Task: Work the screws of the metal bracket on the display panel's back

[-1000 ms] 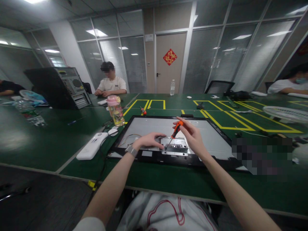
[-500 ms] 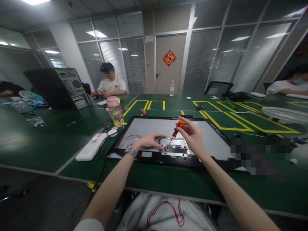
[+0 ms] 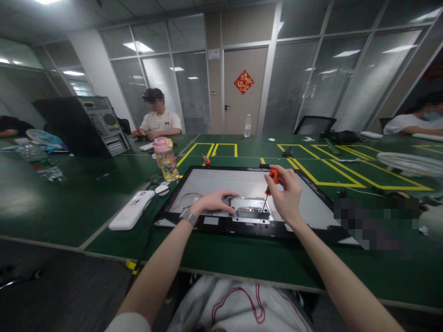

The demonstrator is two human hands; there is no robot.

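A black-framed monitor panel [image 3: 304, 203] lies face down on the green table, with a silver metal bracket [image 3: 249, 210] near its front edge. My left hand [image 3: 214, 201] rests flat on the panel, fingers stretched out and touching the bracket's left end. My right hand [image 3: 287, 196] is closed round an orange-handled screwdriver [image 3: 271, 182], held almost upright with its tip on the bracket's right side.
A white power bank [image 3: 131, 210] and a white mouse [image 3: 162, 188] lie left of the panel, a pink-lidded bottle [image 3: 166, 159] behind them. A computer case [image 3: 100, 124] stands far left. A fan grille [image 3: 411, 163] lies at right. People sit at the far side and right.
My right hand has carried the screwdriver from the bracket's left-middle to its right side and stood it more upright. My left hand has stayed in place.
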